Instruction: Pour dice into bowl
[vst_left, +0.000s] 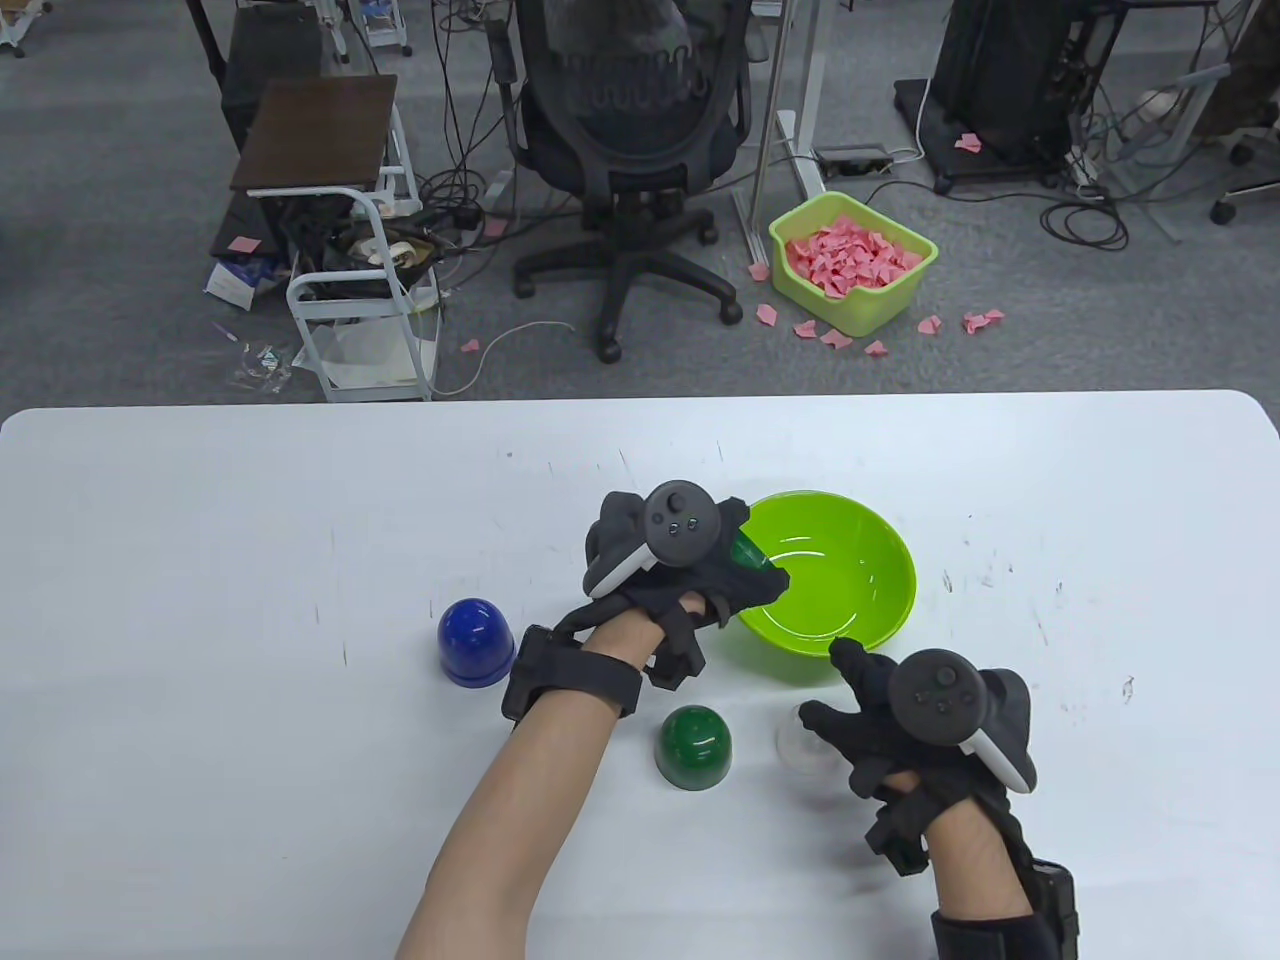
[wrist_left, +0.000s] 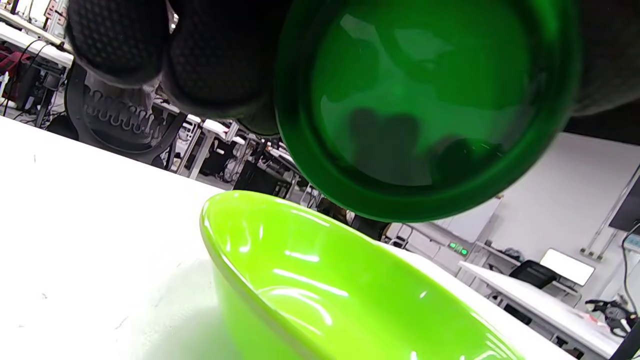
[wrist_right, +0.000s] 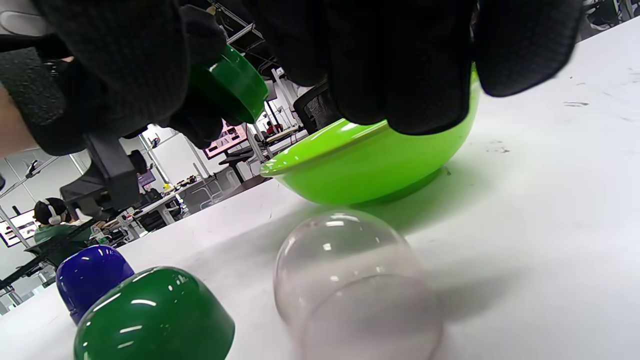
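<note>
My left hand (vst_left: 745, 575) grips a translucent green cup (vst_left: 750, 553) and holds it tilted over the left rim of the lime green bowl (vst_left: 880, 610). In the left wrist view the cup's mouth (wrist_left: 425, 100) faces the camera above the bowl (wrist_left: 320, 290); dark shapes show through it, and I cannot tell whether they are dice. No dice show in the bowl. My right hand (vst_left: 840, 700) hovers open, fingers spread, just above a clear dome cup (vst_left: 805, 745), which stands mouth down in the right wrist view (wrist_right: 350, 285). The fingers (wrist_right: 400, 60) do not touch it.
A dark green dome cup (vst_left: 694, 747) and a blue dome cup (vst_left: 475, 640) stand mouth down on the white table (vst_left: 200, 560), left of the clear one. Both show in the right wrist view, green (wrist_right: 155, 320) and blue (wrist_right: 90, 280).
</note>
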